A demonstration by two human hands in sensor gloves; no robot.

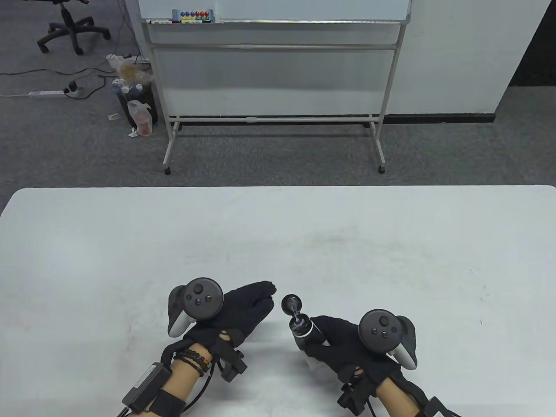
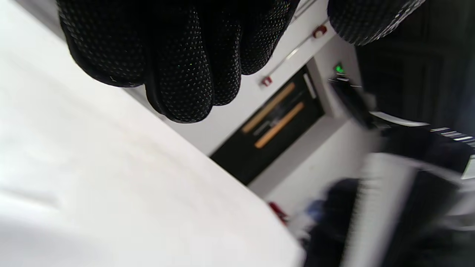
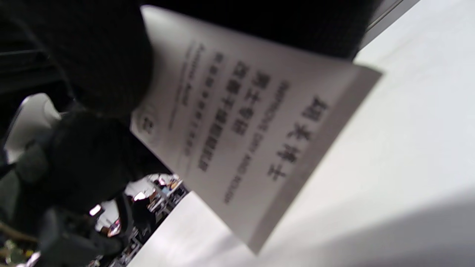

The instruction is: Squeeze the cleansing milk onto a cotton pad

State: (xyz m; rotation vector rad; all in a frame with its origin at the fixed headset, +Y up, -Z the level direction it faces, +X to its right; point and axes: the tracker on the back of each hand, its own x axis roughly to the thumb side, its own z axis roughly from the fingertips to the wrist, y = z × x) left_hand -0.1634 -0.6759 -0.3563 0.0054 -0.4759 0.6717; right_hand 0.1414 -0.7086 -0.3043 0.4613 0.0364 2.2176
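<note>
Two hands low over the near edge of the white surface (image 1: 278,234). Left hand (image 1: 236,310): fingers straight and pressed together, flat, nothing held; no cotton pad visible, possibly hidden beneath. Right hand (image 1: 347,347) grips the cleansing milk tube (image 1: 302,331), nozzle aimed far-left toward the left fingertips, probably for dispensing. Tube: white, dark printed text, dark neck, flip cap (image 1: 290,303) open.

- An office or lab room: grey carpet floor (image 1: 269,152).
- A rolling whiteboard (image 1: 273,8) with magnets and markers.
- A swivel chair (image 1: 71,26) and power strip (image 1: 45,93).
- A plain white table (image 1: 278,243).
</note>
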